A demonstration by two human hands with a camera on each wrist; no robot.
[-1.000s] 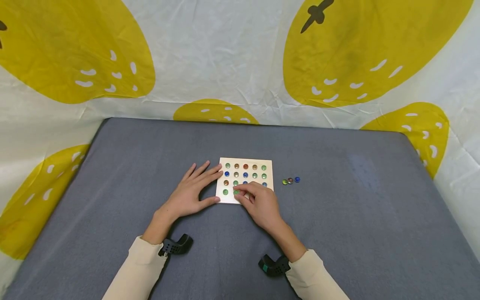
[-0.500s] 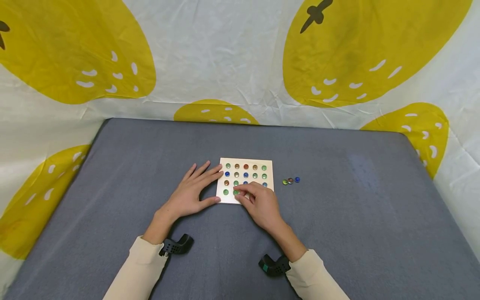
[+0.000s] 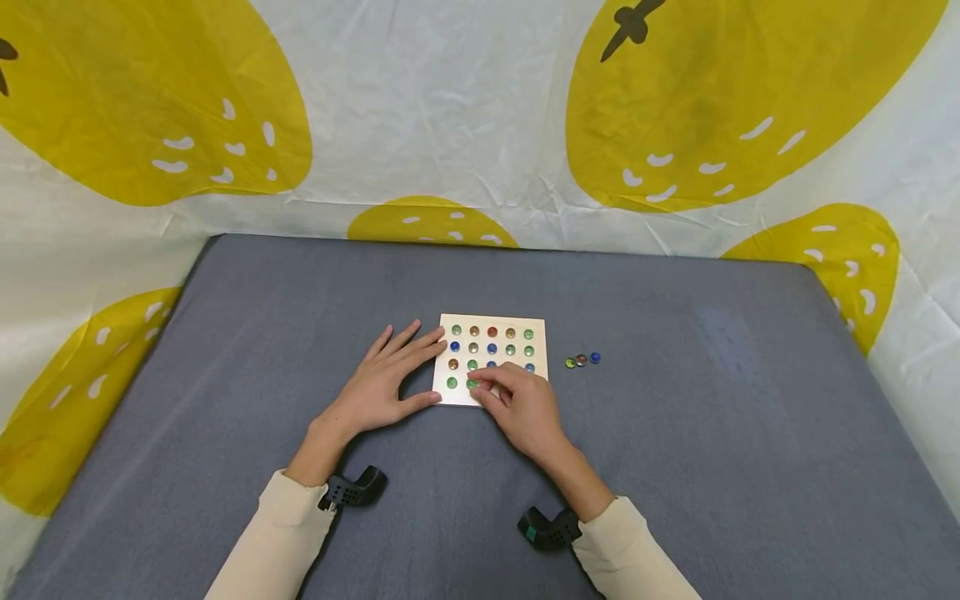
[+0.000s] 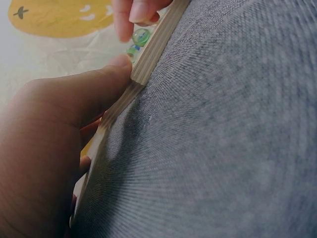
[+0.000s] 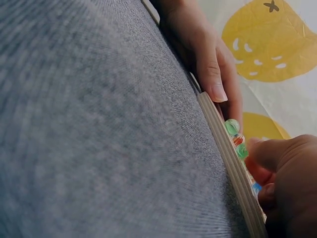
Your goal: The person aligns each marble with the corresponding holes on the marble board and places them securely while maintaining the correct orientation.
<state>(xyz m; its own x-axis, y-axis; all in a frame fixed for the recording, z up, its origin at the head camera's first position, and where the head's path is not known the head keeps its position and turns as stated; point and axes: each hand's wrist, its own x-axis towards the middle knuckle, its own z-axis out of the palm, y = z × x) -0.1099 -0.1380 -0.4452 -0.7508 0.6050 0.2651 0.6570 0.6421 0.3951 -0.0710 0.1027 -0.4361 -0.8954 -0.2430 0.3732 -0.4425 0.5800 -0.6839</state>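
A pale wooden board (image 3: 501, 322) lies on the table, with rows of coloured glass marbles seated on its top. My left hand (image 3: 378, 387) rests along the board's left edge, fingers spread and straight, thumb at the near corner. Over the near row, my right hand (image 3: 525, 412) pinches a green marble (image 5: 241, 150) between thumb and fingers, down at the board's surface. Just left of it sits another green marble (image 3: 452, 383). The right hand hides part of the board's near right area. In the left wrist view, my left thumb (image 4: 116, 72) touches the board's edge.
Right of the board lie three loose marbles: a yellow-green one (image 3: 570, 362), a brownish one (image 3: 581, 360) and a blue one (image 3: 595, 357). Grey cloth covers the table (image 3: 712, 417). A white curtain with yellow fruit prints (image 3: 450, 125) hangs behind.
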